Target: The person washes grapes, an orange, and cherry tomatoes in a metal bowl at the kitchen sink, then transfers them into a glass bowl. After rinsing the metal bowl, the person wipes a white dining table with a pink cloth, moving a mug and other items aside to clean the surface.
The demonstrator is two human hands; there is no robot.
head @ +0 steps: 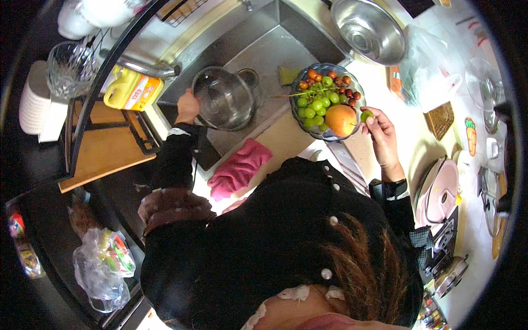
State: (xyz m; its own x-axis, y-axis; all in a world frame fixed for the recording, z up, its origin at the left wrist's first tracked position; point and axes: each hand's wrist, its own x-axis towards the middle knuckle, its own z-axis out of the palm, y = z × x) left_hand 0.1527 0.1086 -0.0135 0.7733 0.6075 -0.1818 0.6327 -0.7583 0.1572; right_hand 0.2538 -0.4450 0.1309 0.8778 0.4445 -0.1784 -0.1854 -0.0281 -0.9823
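My left hand (188, 108) grips the rim of a clear, rounded bowl (225, 99) that is over the steel sink. Between the thumb and fingers of my right hand (380, 132) is a green grape (366, 116), just right of a fluted glass bowl (293, 111). That bowl holds green grapes (317, 104) on a stem, several red grapes (357, 95) and an orange-coloured round fruit (340, 120). A green sponge (288, 76) lies in the sink, beside the fruit bowl.
The steel sink (268, 49) spans the top middle. A pink cloth (241, 169) lies on its near edge. At the upper right are a metal basin (368, 31) and a plastic bag (431, 68). A yellow jug (134, 89) and a wooden board (109, 140) stand left.
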